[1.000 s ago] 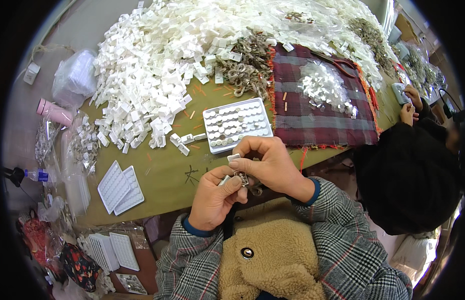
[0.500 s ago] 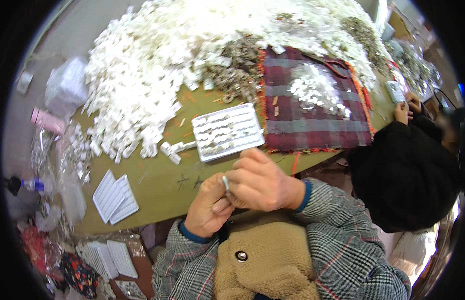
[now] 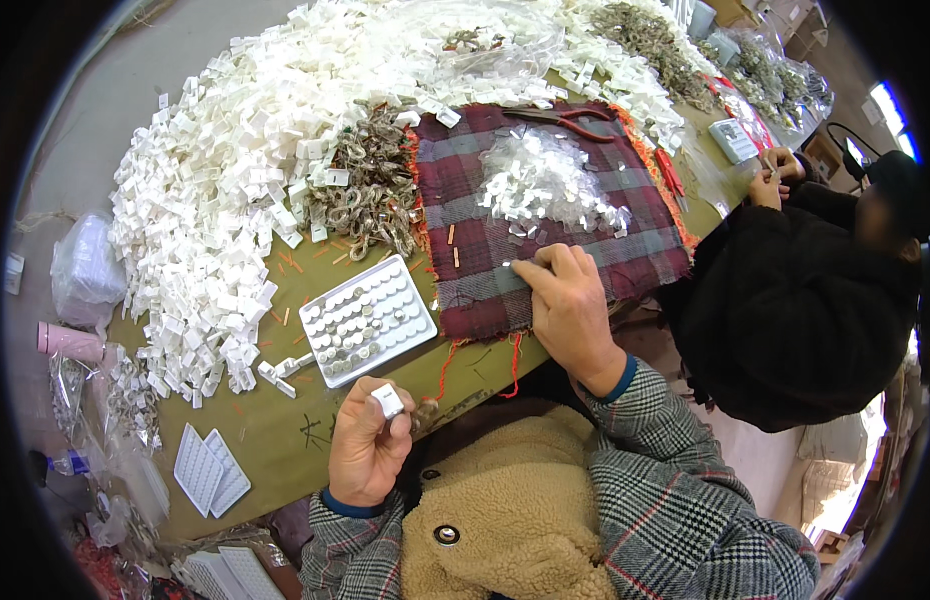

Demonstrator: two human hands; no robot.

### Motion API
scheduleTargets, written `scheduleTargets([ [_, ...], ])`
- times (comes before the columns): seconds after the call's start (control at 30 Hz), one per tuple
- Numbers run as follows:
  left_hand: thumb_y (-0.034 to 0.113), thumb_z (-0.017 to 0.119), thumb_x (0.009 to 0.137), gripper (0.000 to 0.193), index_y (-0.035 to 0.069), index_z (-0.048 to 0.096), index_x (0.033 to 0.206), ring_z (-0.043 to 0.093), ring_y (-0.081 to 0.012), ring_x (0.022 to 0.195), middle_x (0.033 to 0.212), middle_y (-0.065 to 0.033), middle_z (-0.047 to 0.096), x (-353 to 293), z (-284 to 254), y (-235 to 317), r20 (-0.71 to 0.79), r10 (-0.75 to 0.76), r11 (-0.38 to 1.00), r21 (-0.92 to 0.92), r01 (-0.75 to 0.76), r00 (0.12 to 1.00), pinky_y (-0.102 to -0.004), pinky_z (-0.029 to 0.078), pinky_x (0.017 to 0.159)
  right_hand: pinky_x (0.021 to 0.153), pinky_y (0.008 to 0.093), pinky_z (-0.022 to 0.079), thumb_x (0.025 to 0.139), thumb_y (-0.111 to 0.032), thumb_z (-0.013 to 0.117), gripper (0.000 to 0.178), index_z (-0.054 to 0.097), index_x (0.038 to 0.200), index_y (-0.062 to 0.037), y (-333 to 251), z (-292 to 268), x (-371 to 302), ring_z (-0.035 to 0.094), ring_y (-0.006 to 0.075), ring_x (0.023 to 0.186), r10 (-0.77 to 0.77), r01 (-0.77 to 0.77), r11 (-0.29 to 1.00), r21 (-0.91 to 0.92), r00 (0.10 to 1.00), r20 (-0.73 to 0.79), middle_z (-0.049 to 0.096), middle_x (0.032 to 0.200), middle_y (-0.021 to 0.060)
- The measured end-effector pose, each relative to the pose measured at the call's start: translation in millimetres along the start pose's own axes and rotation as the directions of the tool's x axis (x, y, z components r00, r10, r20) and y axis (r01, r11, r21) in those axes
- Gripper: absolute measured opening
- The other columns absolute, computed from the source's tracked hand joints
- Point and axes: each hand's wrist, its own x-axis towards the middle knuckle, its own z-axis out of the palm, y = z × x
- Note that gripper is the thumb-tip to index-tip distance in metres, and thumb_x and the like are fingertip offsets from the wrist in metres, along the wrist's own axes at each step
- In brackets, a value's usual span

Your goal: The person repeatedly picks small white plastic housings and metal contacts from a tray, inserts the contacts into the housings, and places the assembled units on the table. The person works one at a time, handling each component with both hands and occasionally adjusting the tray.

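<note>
My left hand (image 3: pixel 368 445) is closed, pinching a small white square plastic piece (image 3: pixel 387 401) with a dark mark on its top, near the table's front edge. Over the plaid cloth (image 3: pixel 465 300), my right hand (image 3: pixel 572 312) reaches left with its fingers bent together. A tiny white chip (image 3: pixel 507 265) shows at its fingertips. Beyond that hand, a heap of shiny clear and white chips (image 3: pixel 550 185) lies on the cloth. Just past my left hand rests a white tray (image 3: pixel 421 335) with rows of small round metallic and white parts.
White plastic pieces (image 3: pixel 205 230) form a big pile beyond, beside greyish metal parts (image 3: pixel 375 185). Red-handled pliers (image 3: pixel 585 125) lie at the cloth's far edge. Two white trays (image 3: pixel 213 470) overlap at left. Another person's hands (image 3: pixel 770 180) work at the right.
My hands have parted: the right went outward onto the cloth, the left stays low with the white piece now plainly visible. The whole view has shifted, bringing the cloth further left.
</note>
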Motion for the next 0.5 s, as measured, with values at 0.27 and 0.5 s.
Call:
scheduleTargets([
  [0.27,0.022,0.062,0.099,0.026,0.002,0.054,0.111,0.067,-0.0142,0.076,0.100,-0.0168,0.066,3,-5,-3,0.048,0.022,0.999,0.026,-0.023,0.999,-0.0248,0.059,0.057,0.072,0.0357,0.052,0.085,0.008,0.063,0.009,0.065,0.093,0.0042,21,9,-10,0.064,0.0333,0.082,0.214,-0.191,0.920,0.343,0.976,-0.030,0.061,0.094,0.0139],
  [0.5,0.019,0.062,0.099,0.023,0.001,0.055,0.111,0.066,-0.0153,0.074,0.099,-0.0182,0.067,0,-5,-8,0.029,0.034,0.998,0.045,-0.035,0.999,-0.0250,0.058,0.058,0.070,0.0359,0.050,0.083,0.002,0.069,0.010,0.068,0.093,0.0030,6,-3,8,0.063,0.0299,0.078,0.139,-0.183,0.917,0.354,0.979,0.147,0.061,0.087,0.0133],
])
